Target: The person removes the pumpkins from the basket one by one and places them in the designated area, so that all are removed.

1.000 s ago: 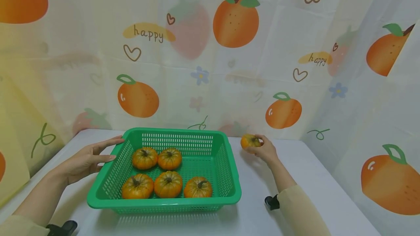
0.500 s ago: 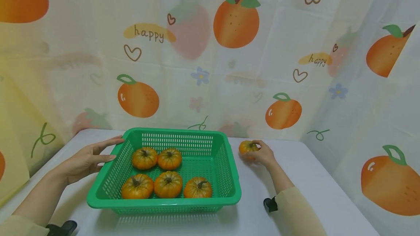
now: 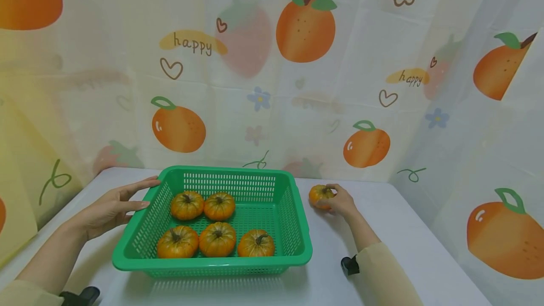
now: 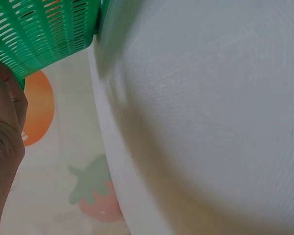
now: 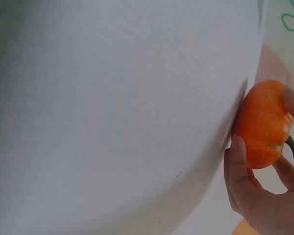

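Note:
In the head view, a green plastic basket [image 3: 212,262] stands on the white table with several small orange pumpkins [image 3: 218,239] inside. At its left side my left hand [image 3: 112,207] holds the rim, the upper fingers reaching onto it; the left wrist view shows bent fingers [image 4: 10,100] at the basket's slotted wall [image 4: 63,34]. To the right of the basket, my right hand [image 3: 343,202] grips another small pumpkin [image 3: 318,196] by its sides. In the right wrist view this orange pumpkin [image 5: 264,125], with its dark curved stem, is low at the table surface between thumb and fingers.
The white table [image 3: 408,249] extends on both sides of the basket. Behind it hangs a curtain [image 3: 238,122] printed with oranges, strawberries and the word happy. A black strap [image 3: 350,265] shows at the right sleeve.
My right hand has lowered the pumpkin toward the table and slightly left, with hardly any movement in the last half second. The left hand and basket have stayed in place.

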The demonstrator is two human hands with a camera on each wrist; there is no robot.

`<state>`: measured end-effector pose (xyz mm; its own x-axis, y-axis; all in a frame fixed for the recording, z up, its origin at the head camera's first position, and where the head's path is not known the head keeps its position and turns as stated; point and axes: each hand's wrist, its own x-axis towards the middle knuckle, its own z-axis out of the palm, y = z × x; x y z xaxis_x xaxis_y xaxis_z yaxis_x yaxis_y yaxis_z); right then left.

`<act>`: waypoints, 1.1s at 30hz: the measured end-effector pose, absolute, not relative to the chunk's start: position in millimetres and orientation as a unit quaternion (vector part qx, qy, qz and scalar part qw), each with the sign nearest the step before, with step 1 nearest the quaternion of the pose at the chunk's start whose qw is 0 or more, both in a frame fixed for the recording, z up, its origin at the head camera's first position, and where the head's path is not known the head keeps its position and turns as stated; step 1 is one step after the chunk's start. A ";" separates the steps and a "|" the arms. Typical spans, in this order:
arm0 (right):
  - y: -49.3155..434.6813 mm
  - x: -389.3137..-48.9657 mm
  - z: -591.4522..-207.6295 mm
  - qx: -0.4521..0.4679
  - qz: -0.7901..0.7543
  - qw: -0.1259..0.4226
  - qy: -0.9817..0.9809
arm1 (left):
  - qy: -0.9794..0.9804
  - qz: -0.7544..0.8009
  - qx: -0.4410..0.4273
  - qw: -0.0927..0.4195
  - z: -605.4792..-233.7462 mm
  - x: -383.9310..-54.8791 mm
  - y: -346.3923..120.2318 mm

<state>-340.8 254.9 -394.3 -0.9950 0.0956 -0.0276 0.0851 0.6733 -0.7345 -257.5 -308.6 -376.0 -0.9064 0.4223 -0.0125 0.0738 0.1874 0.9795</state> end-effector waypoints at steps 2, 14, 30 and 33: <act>254.9 -341.1 -394.9 -0.050 0.402 0.007 -0.914 | 0.755 0.617 0.170 0.142 -377.1 -258.3 -309.0; 253.5 -342.0 -395.5 -0.048 0.389 0.013 -0.920 | 0.742 0.627 0.184 0.147 -380.7 -261.2 -311.2; 257.1 -341.3 -391.5 -0.049 0.373 0.005 -0.927 | 0.742 0.628 0.181 0.146 -378.3 -260.6 -309.4; 258.5 -340.4 -387.0 -0.045 0.364 0.009 -0.930 | 0.740 0.631 0.181 0.147 -378.7 -260.0 -309.3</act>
<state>-340.4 258.5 -387.0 -0.9958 0.0902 -0.0159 0.0771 0.7313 -0.6777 -260.0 -309.3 -378.7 -0.8914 0.4530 0.0108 0.0825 0.1388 0.9869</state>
